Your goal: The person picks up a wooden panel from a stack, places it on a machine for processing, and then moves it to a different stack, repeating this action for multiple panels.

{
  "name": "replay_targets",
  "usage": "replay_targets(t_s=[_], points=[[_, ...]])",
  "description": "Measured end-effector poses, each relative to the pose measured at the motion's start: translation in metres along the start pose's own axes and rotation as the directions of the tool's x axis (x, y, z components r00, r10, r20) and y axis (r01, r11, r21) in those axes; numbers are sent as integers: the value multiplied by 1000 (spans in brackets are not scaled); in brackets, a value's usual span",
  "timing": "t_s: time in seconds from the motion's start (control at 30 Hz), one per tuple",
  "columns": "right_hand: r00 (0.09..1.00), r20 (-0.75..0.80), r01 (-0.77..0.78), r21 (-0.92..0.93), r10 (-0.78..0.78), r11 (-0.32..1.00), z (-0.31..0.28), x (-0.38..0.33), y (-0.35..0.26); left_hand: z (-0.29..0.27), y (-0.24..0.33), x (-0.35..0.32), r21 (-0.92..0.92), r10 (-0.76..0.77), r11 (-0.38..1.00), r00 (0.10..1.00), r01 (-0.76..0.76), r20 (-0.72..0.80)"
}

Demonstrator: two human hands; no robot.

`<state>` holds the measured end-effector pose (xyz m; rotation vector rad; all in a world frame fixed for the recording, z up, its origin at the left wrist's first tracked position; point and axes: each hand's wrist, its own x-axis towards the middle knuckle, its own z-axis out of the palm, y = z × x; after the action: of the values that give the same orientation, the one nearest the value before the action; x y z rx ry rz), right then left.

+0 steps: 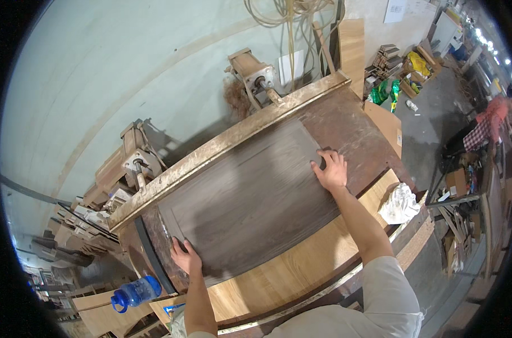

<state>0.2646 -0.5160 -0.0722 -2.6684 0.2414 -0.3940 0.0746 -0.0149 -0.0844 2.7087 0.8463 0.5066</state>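
A grey-brown wood-grain panel [250,197] with raised edge strips lies flat on the worn brown bench [374,135], below a long pale clamp bar [228,152]. My left hand [186,257] grips the panel's left edge, its fingers bent and slightly apart. At the right edge is my right hand [331,170], thumb over the panel and fingers curled along the side. The undersides of both hands are hidden. A light-oak board [290,270] runs along the near side, under my right forearm.
Two pneumatic cylinders [250,70] [136,155] stand behind the bar. A crumpled white cloth [400,204] sits at the bench's right end. Near the left end is a blue water bottle [136,293]. A person in a red top [495,118] bends at far right beside a shelf with scraps.
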Motion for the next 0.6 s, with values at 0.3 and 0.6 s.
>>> replay_targets(t_s=[0.3, 0.6], points=[[1000, 15, -6, -21, 6, 1000, -2, 1, -3, 0, 2, -1, 28, -2, 1000, 1000, 3, -20], [997, 65, -32, -40, 35, 999, -5, 4, -8, 1, 1, 3, 25, 6, 1000, 1000, -5, -29]])
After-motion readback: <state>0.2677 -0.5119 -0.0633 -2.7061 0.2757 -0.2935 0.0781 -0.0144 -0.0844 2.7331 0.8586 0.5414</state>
